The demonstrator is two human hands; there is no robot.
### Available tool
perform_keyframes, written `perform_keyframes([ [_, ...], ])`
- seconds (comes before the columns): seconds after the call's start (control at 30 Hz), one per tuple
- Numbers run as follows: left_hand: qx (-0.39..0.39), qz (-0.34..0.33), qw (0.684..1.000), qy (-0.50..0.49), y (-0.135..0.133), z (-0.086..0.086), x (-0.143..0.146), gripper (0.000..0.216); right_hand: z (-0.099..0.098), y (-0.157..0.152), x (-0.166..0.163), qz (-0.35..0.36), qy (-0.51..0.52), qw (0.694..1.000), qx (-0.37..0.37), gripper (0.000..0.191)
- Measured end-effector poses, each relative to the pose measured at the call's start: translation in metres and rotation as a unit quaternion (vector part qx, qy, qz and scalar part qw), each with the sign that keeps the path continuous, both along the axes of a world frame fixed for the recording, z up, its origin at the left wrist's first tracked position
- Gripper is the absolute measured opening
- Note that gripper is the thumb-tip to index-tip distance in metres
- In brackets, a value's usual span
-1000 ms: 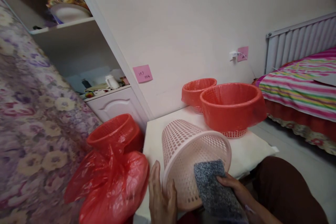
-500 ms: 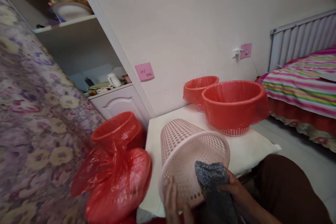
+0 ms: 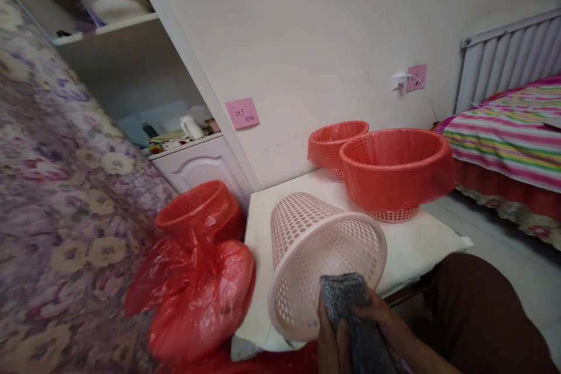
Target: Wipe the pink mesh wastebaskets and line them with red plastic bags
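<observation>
A pale pink perforated basket [image 3: 315, 245] lies on its side on the white table [image 3: 421, 245], its mouth turned toward me. A grey cloth [image 3: 346, 304] sits at the lower rim of that mouth. My right hand [image 3: 381, 318] is wrapped over the cloth from the right. My left hand [image 3: 328, 339] is closed against the cloth's left side, just below the basket rim. Both hands are cut off by the bottom edge of the view.
Two baskets lined with red bags [image 3: 394, 166] [image 3: 335, 143] stand at the back of the table. A red bag with a third lined basket [image 3: 197, 269] lies at the left. A floral fabric [image 3: 56, 198] fills the left, a striped bed [image 3: 508, 140] the right.
My left hand left the basket's outer side and came in beside the cloth. The flat cloth has been bunched up at the basket's lower rim. The view shifted slightly.
</observation>
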State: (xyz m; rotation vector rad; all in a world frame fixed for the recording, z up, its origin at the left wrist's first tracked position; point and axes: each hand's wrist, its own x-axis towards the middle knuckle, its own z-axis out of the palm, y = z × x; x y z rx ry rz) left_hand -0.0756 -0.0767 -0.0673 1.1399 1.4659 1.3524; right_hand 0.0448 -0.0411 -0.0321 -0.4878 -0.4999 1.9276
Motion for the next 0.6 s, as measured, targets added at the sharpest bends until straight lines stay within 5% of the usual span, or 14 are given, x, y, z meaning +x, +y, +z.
perform_keyframes([
  [0.4,0.069,0.010,0.994,0.087,0.011,-0.002,-0.023,0.043,0.000,0.009,0.011,0.025,0.011,0.999,-0.033,0.030],
  [0.6,0.101,0.024,0.988,0.113,0.008,0.004,-0.023,0.043,-0.006,0.010,0.007,0.011,-0.004,0.999,-0.032,0.035],
])
